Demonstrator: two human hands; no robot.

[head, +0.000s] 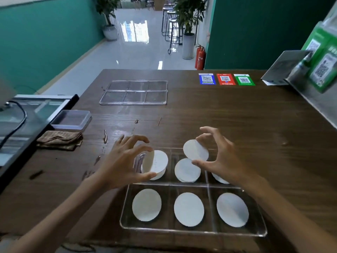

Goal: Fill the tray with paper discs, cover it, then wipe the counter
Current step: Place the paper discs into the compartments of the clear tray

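Discs are nearly all in. We count paper in every one of the six cells of the clear tray [193,231], which sits at the near edge of the counter [237,115]: near row has three discs lying flat, far row has one flat in the middle cell [187,170] and one mostly hidden under our right wrist in the right cell [219,178].

Left hand [124,161] pinches a small stack of discs [155,166] between thumb and fingertips, over the far-left cell; we can't tell if it's touching the cell floor. Stack is tipped up on edge, faces pointing roughly left-right. Right hand [218,157] has fingers curled round a single disc [196,150], tilted, its face toward us, above the far-middle cell.

Our read: fill step is in its last placements. Left to do: cover, then wipe.

Lid [134,92] lies flat, well apart at the far side of the counter, long axis running left-right, same as the tray's. No rotation should be needed to seat it.

Brown cloth [60,140] sits folded at the left edge, untouched. Dark smears and wet streaks [105,136] show between lid and tray.
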